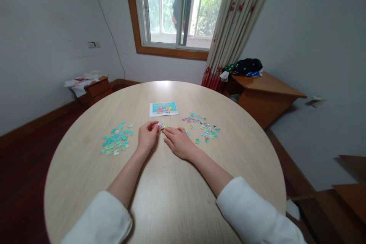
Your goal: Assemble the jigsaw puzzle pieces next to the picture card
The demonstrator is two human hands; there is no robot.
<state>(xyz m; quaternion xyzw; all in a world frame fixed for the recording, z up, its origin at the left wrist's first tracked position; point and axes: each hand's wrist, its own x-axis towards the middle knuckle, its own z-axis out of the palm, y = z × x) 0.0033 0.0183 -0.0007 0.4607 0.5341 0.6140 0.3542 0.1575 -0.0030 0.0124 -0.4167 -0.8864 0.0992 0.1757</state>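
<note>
Between my hands lies a small cluster of joined puzzle pieces (162, 126), yellow, pink and multicoloured, partly covered by fingers. My left hand (148, 135) is at the cluster's left edge, thumb and forefinger closed on a puzzle piece there. My right hand (180, 142) rests palm down, its fingers stretched out over the cluster's right side. Just beyond the hands, a printed reference picture (163, 109) shows a pink and a yellow cartoon figure on turquoise.
Loose turquoise puzzle pieces (116, 137) are spread to the left on the round table (166, 198). More mixed-colour pieces (210, 131) lie to the right. A window (174, 7), a curtain (231, 19) and a wooden desk (265, 87) with cloths stand beyond.
</note>
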